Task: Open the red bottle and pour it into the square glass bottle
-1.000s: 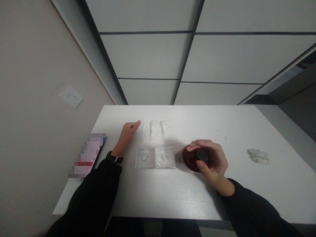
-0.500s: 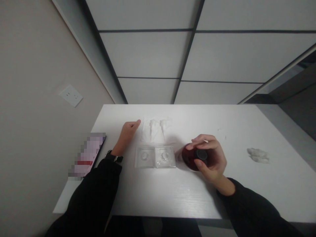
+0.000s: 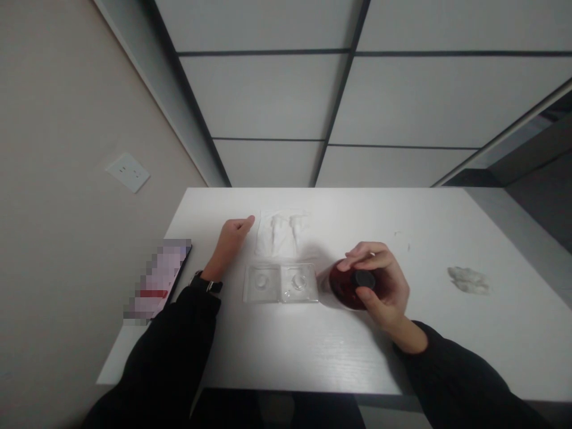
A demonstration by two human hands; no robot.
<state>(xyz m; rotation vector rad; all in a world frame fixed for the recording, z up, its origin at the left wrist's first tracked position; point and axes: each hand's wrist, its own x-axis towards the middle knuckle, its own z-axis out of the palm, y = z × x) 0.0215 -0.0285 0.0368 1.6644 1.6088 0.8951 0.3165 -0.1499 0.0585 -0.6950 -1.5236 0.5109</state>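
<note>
My right hand (image 3: 385,285) is curled around the top of a dark red, see-through bottle (image 3: 342,285) with a black cap (image 3: 364,279). The thumb touches the near side of the cap, while the fingers arch over the far side. My left hand (image 3: 235,235) rests closed on the table, its thumb lying along the top, just left of a white tissue (image 3: 264,241). Two small whitish pieces (image 3: 277,224) lie on that tissue; their kind is unclear. Between my hands sits a clear plastic tray (image 3: 280,298) with two compartments, each with a round raised part.
A phone (image 3: 163,280) with a blurred screen lies at the table's left edge. On the right is a crumpled, greyish tissue (image 3: 468,280). The white table (image 3: 304,357) meets a panelled front at the back. A wall socket (image 3: 128,173) is on the left.
My right thumb has shifted slightly to the right at the black cap. My left hand, the tray and the tissue stay where they were.
</note>
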